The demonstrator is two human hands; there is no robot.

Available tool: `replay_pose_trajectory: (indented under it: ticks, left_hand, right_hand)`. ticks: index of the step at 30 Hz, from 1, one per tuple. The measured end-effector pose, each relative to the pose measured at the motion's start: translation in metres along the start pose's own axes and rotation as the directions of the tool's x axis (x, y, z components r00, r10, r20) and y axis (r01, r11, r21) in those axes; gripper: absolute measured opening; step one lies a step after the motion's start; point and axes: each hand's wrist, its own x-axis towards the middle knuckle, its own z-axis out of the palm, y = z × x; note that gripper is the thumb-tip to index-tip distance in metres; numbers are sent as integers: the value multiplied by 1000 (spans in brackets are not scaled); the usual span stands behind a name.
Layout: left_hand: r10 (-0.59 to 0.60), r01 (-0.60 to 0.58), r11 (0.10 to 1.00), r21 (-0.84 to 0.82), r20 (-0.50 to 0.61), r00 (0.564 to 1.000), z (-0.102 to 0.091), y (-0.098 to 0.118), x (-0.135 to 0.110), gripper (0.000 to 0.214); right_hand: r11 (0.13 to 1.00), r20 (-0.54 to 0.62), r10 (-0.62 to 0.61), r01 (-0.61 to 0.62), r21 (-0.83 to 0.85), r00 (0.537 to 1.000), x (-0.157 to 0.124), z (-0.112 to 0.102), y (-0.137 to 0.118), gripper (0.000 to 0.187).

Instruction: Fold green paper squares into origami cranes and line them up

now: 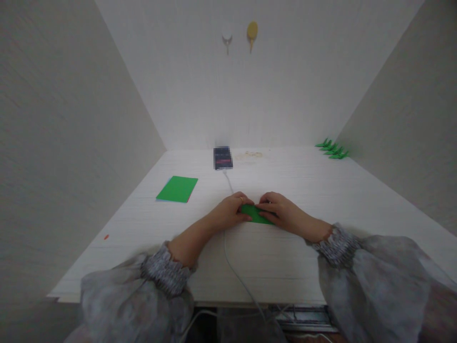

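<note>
A white table (278, 267) fills the lower frame. Your left hand (232, 210) and right hand (280, 209) are almost closed. A paper pile (177, 189) lies left of center. You hold the smaller green paper (255, 215) with both, just below center.

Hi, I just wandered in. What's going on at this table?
Someone seated or standing at the white table has the fingers of both the left hand and the right hand on a narrow piece of green paper, probably folded. A green-topped stack of square sheets lies to the left. At the far right corner sits a row of small, pointed green pieces, which look like folded paper too.
</note>
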Motion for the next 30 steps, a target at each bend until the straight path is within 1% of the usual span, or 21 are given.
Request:
replay_pose_trajectory:
  ticks: [6, 9, 17, 26, 30]
  left_hand:
    - [7, -8, 999, 33, 36, 999, 0, -1, 0, 32]
    - [15, -17, 998, 56, 35, 999, 1, -2, 0, 32]
    - [-9, 4, 997, 73, 59, 998, 1, -4, 0, 34]
    - [1, -6, 996, 85, 59, 998, 4, -10, 0, 35]
    - [6, -12, 996, 93, 58, 998, 4, -9, 2, 34]
  right_hand:
    - [1000, 10, -6, 7, -24, 1000, -1, 0, 3, 24]
    - [999, 14, -3, 4, -48, 1000, -2, -1, 3, 25]
    - [994, 32, 2, 1, -105, 1000, -4, -3, 3, 26]
    - [999, 22, 7, -6, -32, 1000, -8, -1, 10, 27]
    - [1000, 55, 7, -6, -16, 998, -9, -5, 11, 26]
